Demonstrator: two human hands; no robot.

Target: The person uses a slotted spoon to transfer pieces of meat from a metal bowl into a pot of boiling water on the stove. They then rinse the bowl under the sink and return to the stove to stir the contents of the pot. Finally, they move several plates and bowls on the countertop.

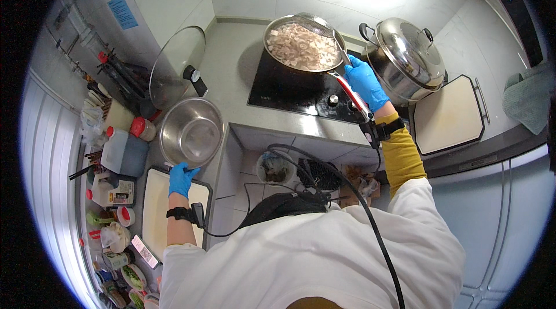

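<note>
My right hand (365, 81), in a blue glove, grips the handle of a metal skimmer (313, 24). Its perforated head rests over the back right of a frying pan (266, 46) full of sliced, pale brownish pieces of food (304, 48). The pan sits on a black cooktop (282, 87), its red and silver handle passing beside my right hand. At the left, my gloved left hand (182, 178) has its fingers at the near rim of a steel bowl (191, 133), which holds no food. A glass lid (178, 65) stands on edge behind the bowl.
A lidded steel pot (404, 57) stands right of the pan, with a cutting board (449, 115) beside it. Another board (154, 209) lies under my left forearm. Jugs (124, 152), jars and a phone (145, 251) line the left side. Black cables (365, 196) hang before me.
</note>
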